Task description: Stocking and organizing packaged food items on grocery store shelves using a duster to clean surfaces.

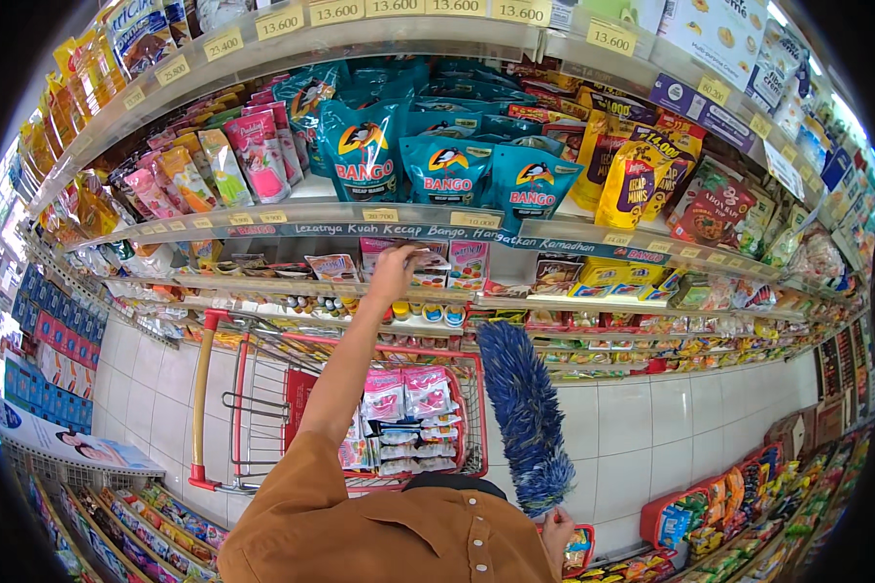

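Note:
My left hand [395, 274] reaches into the shelf below the row of teal pouches [365, 151]. Its fingers are closed at the top of a small packet [429, 257], partly hidden by the hand. Pink packets [469, 264] stand right beside it, and white-and-red packets [333, 268] lie to its left. Low by my side, my right hand [557, 532] grips the end of a fluffy blue duster [523, 413], whose head points up toward the shelves.
A red-framed shopping cart [483, 413] stands in front of me, loaded with pink packets [405, 394] and other goods. Its yellow handle [204, 398] is on the left. Yellow pouches [627, 180] fill the shelf at right. Red baskets of snacks [663, 525] stand behind, lower right.

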A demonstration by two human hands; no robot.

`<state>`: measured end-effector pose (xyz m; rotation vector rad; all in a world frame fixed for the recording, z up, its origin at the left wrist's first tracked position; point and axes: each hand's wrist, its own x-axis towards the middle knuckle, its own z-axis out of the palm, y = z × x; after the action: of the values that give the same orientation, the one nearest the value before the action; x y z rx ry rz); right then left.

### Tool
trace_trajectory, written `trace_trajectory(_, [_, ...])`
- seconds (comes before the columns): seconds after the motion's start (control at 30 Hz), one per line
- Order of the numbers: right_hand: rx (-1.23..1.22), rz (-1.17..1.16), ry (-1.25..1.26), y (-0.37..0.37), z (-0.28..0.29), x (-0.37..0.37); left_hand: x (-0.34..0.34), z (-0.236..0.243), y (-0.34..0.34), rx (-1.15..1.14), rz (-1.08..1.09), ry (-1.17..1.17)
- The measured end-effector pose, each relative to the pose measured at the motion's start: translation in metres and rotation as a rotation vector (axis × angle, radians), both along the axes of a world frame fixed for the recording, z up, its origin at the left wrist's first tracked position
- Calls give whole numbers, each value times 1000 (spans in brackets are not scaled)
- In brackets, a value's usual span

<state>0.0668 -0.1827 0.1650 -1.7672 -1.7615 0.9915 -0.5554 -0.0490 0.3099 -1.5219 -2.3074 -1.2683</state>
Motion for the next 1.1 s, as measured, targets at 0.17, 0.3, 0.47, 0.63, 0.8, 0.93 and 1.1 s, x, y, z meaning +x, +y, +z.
trace_trajectory(0.17, [-49, -40, 21, 1, -11, 5, -11, 5, 17, -52, 3, 111])
trace_trajectory(0.3, [20, -25, -57, 0, -9, 4, -7, -2, 23, -189, 30, 327])
trace_trajectory(0.47, [4, -34, -37, -3, -13, 0, 15, 3, 18, -135, 144, 339])
trace_trajectory(0.63, [-62, -1, 24, -9, -14, -9, 28, -18, -10, -102, 2, 310])
trace_trajectory(0.8, [-157, 54, 105, -10, -48, -1, 35, -31, -5, -166, 80, 330])
trace_trajectory(0.93, [-126, 49, -9, -10, -73, 8, 45, -28, -31, 15, 117, 266])
trace_trajectory(1.1, [-132, 64, 79, -32, -56, -4, 34, -70, -139, 194, 112, -368])
